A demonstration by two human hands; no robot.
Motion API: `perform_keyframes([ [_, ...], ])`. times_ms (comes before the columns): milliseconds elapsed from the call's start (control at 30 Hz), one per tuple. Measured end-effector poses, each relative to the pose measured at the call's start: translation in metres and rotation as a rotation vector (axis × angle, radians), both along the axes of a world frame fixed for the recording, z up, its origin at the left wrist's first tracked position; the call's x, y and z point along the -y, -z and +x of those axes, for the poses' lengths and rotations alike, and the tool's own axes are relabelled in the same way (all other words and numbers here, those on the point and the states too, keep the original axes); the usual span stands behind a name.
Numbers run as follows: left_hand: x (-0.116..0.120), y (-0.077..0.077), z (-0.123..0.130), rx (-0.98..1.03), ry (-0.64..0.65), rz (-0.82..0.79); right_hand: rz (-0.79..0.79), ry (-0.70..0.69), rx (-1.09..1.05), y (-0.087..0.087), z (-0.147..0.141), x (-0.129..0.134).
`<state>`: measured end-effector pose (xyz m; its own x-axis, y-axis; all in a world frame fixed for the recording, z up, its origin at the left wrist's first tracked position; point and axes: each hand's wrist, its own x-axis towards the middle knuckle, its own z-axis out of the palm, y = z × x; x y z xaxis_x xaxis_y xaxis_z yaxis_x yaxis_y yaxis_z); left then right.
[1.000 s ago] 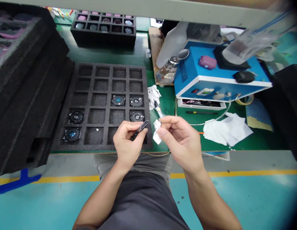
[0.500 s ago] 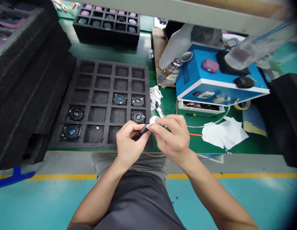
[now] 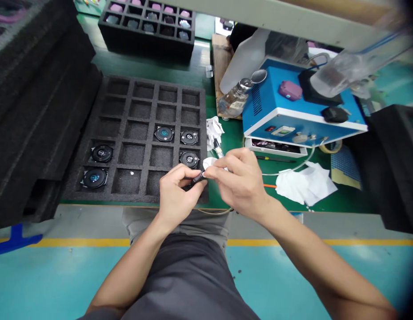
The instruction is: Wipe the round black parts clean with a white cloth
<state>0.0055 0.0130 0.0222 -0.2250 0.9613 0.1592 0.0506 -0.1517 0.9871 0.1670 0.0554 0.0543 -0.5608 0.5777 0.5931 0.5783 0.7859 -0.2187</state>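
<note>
My left hand (image 3: 179, 191) is closed, with thumb and fingers pinching a dark watch body (image 3: 198, 178) by its edge. Most of that piece is hidden by the fingers. My right hand (image 3: 241, 184) is closed too, its thumb and fingertips pinching a white wipe (image 3: 209, 163) against the watch body's right side. Just behind the hands lies a grey foam tray (image 3: 146, 144) with square pockets. Several round black watch bodies sit in it, one (image 3: 189, 159) close to my left fingertips and another (image 3: 94, 178) at the front left.
Stacked black foam trays (image 3: 36, 124) rise on the left. A blue machine (image 3: 302, 115) stands at the right, with a glass pump bottle (image 3: 235, 98) beside it. White wipes (image 3: 306, 183) lie on the green bench. Another foam box (image 3: 146, 44) sits behind, under an overhead shelf edge (image 3: 276, 26).
The camera view has shifted slightly. The watch body in my left hand is tilted a little differently and shows more of its dark edge. Both hands keep their grips.
</note>
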Motion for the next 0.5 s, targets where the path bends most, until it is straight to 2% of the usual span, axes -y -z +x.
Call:
perform_keyframes([
  [100,0.002,0.004,0.003,-0.087,-0.076,0.101,-0.322,0.02,-0.163,-0.005,-0.007,0.006],
  [167,0.003,0.006,0.004,-0.124,-0.096,0.136,-0.419,0.016,-0.195,-0.006,-0.01,0.01],
  [233,0.003,0.006,0.004,-0.133,-0.079,0.114,-0.301,0.001,-0.146,-0.002,-0.011,0.011],
  [333,0.002,0.003,0.002,-0.067,-0.061,0.041,-0.031,0.018,0.144,0.01,-0.006,0.006],
  [433,0.002,0.0,0.002,0.008,-0.076,0.018,0.052,0.032,0.419,0.014,0.008,0.001],
  [500,0.002,0.0,0.003,0.04,-0.101,0.043,0.071,0.085,0.36,0.005,0.02,0.002],
])
